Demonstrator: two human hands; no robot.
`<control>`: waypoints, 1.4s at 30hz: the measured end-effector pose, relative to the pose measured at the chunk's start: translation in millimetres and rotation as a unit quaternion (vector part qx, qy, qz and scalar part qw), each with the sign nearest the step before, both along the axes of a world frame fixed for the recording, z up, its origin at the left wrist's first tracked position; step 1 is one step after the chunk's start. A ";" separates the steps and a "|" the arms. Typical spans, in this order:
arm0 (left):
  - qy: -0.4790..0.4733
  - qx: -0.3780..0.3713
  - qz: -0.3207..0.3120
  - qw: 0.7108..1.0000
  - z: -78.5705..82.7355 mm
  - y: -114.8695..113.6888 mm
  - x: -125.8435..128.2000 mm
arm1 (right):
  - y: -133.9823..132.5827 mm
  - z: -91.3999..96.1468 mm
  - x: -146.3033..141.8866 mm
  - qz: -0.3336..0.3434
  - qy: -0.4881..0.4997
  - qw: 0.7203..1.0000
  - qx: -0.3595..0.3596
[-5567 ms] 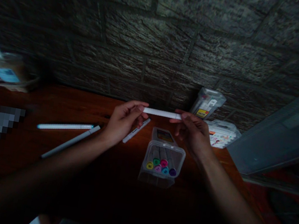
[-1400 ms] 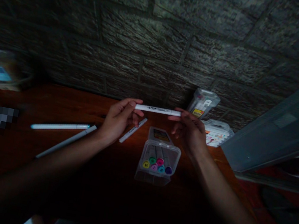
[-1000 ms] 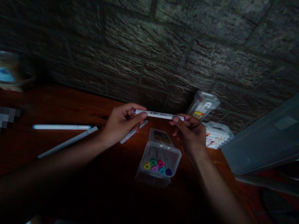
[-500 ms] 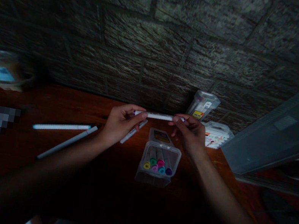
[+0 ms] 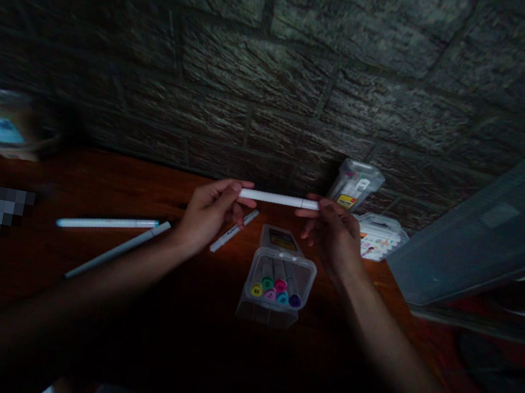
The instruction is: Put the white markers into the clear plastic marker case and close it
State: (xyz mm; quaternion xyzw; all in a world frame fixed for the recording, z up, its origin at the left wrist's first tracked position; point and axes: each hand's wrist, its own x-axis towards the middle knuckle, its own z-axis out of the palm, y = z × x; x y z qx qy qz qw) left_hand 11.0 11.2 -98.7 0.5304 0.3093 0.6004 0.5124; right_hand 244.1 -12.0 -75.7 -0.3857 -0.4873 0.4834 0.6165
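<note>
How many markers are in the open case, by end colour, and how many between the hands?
Yellow marker: 1
Green marker: 1
Bright pink marker: 1
Light pink marker: 1
Blue marker: 1
Purple marker: 1
Held marker: 1
Total: 7

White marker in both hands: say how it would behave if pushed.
The white marker is probably stiff: it spans straight between the left hand and right hand. Being slim, it's likely light; its smooth-looking barrel might roll.

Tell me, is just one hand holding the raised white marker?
No, the left hand and the right hand each grip one end of the raised white marker.
</note>
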 end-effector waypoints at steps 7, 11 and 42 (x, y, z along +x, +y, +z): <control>-0.018 -0.013 -0.015 1.000 0.7 -0.8 -1.0 | 2.2 -1.7 0.1 0.007 -0.003 1.000 0.002; 0.008 0.000 -0.003 1.000 2.3 -1.7 0.3 | 3.3 -3.8 -0.2 -0.015 -0.030 0.999 0.012; 0.060 0.048 0.026 0.997 1.2 -1.3 0.8 | 1.9 -4.3 -1.7 -0.027 -0.063 0.997 0.035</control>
